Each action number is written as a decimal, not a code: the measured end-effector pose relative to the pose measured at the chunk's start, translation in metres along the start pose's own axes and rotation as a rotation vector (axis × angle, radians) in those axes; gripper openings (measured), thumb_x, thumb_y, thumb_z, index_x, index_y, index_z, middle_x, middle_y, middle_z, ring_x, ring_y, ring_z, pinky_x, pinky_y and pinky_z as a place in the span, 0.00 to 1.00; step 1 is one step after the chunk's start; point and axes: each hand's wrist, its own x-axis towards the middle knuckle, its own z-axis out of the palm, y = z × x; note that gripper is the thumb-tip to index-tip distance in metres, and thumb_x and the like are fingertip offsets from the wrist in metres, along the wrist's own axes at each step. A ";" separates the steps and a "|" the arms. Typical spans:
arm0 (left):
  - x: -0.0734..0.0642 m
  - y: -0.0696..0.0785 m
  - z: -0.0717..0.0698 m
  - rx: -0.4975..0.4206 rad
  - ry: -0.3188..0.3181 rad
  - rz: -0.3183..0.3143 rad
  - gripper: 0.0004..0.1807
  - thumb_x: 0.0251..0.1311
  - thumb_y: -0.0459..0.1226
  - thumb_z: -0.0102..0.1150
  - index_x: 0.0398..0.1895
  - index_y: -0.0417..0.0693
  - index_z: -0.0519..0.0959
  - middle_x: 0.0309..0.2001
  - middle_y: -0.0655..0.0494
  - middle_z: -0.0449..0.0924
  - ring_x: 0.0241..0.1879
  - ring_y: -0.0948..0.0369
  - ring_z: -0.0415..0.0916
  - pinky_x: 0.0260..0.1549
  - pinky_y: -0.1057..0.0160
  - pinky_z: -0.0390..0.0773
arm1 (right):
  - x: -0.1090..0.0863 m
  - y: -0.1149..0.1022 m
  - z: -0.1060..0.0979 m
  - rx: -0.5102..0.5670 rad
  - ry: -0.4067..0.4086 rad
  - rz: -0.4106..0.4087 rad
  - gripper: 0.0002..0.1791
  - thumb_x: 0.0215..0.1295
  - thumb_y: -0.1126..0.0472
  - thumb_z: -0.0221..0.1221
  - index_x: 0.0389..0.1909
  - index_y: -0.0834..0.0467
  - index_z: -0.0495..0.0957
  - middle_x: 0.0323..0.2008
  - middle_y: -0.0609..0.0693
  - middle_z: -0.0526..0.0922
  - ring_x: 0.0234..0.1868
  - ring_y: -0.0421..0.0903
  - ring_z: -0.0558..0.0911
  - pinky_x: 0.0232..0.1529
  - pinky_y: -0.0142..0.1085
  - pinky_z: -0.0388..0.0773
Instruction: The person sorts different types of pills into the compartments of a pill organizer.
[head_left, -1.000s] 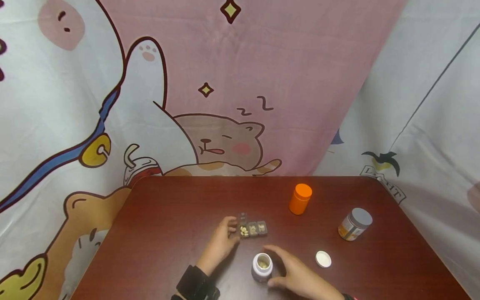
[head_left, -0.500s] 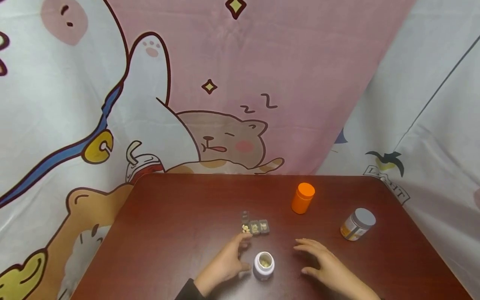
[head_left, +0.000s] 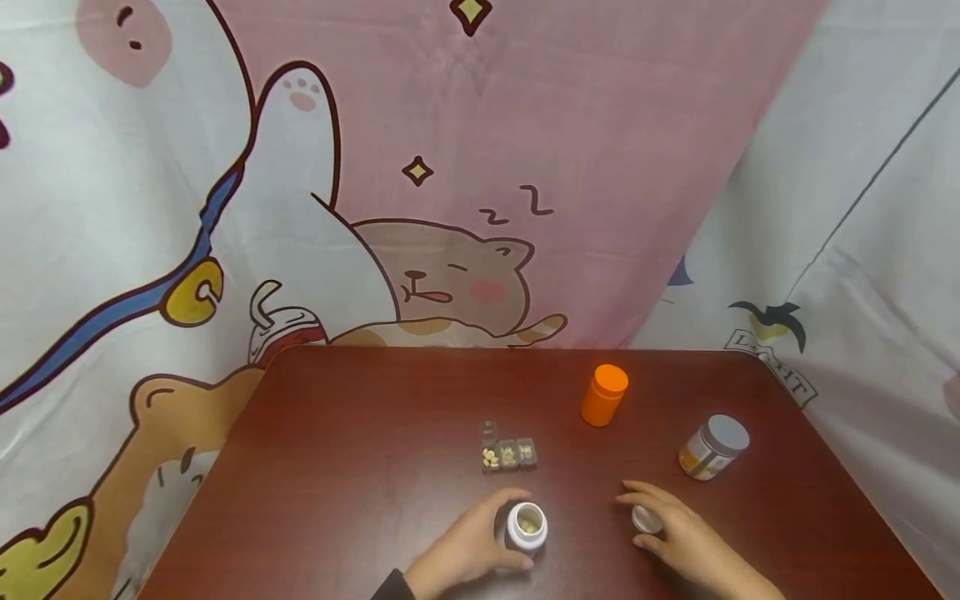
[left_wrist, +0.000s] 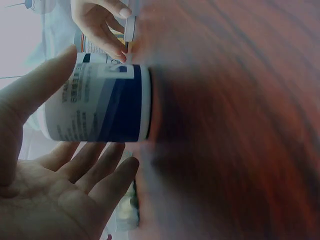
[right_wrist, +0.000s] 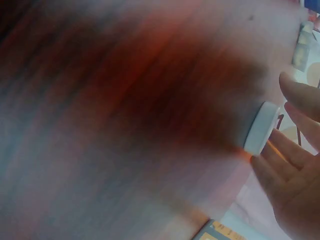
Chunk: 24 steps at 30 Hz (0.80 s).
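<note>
A white bottle (head_left: pixel 527 528) with a white and blue label stands without its lid, pale tablets inside. My left hand (head_left: pixel 471 537) reaches around its left side, thumb and fingers spread; in the left wrist view, the thumb lies along one side of the bottle (left_wrist: pixel 105 102) and the fingertips sit close by the other. Farther right, my right hand (head_left: pixel 686 533) surrounds the flat white lid (head_left: pixel 646 519) on the table, with loosely bent fingers. In the right wrist view, fingertips are right at the edge of the lid (right_wrist: pixel 262 128), while the thumb stands apart.
Beyond the bottle lies a small clear pill organizer (head_left: pixel 509 454), one compartment's lid raised, pale tablets inside. An orange bottle (head_left: pixel 603 396) stands at the back right, and a grey-capped jar (head_left: pixel 712 447) farther right. A printed cloth (head_left: pixel 600 167) hangs behind the brown table (head_left: pixel 360 433).
My left hand has moved from the pill organizer to the white bottle. My right hand has left the bottle's side and moved right to the lid.
</note>
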 end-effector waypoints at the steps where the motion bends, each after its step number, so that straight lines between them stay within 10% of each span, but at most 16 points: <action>1: 0.000 0.000 0.001 0.004 0.003 0.003 0.42 0.33 0.42 0.77 0.59 0.55 0.71 0.55 0.62 0.74 0.57 0.55 0.70 0.57 0.50 0.66 | -0.001 0.000 0.001 -0.008 0.003 -0.006 0.28 0.46 0.62 0.70 0.52 0.50 0.77 0.59 0.53 0.73 0.56 0.53 0.74 0.48 0.53 0.73; 14: 0.000 -0.001 0.007 0.045 0.020 -0.018 0.36 0.33 0.43 0.77 0.54 0.55 0.75 0.47 0.67 0.77 0.52 0.60 0.72 0.55 0.53 0.68 | 0.012 -0.008 0.003 0.037 0.158 0.097 0.22 0.53 0.61 0.67 0.51 0.51 0.78 0.49 0.39 0.79 0.49 0.42 0.78 0.48 0.43 0.75; 24: -0.001 -0.003 0.007 0.036 0.023 0.020 0.34 0.36 0.42 0.76 0.53 0.55 0.74 0.46 0.67 0.77 0.48 0.65 0.73 0.52 0.58 0.70 | 0.041 -0.067 0.002 0.344 0.260 -0.095 0.19 0.63 0.61 0.60 0.53 0.41 0.76 0.49 0.37 0.77 0.48 0.37 0.77 0.46 0.38 0.77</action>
